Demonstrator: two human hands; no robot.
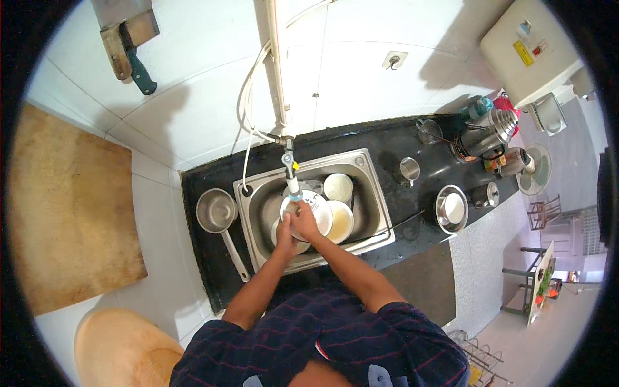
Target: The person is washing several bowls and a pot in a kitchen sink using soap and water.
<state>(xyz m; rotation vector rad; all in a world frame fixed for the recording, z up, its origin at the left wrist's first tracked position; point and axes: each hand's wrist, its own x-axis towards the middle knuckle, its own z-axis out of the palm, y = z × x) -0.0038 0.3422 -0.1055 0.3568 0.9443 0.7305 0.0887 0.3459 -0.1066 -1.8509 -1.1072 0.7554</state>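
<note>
Over the stainless steel sink [261, 242], my left hand [286, 238] grips a white dish [320, 211] with dark printed marks by its near left edge. My right hand [304, 221] is on the same dish, its fingers near the faucet end. Directly above the dish is the faucet [291, 180], which has a white and blue tip. A white bowl with yellowish liquid [341, 222] sits to the right of the dish. Behind it stands another white bowl [338, 187]. Part of one more pale bowl [302, 247] shows under my hands.
A long-handled saucepan [216, 210] lies left of the sink on the black countertop [406, 232]. To the right are a metal cup [409, 169], a steel basin [442, 222] holding a white bowl, a lidded pot [485, 195] and a steel thermos [493, 133]. Cleavers [128, 43] hang on the wall.
</note>
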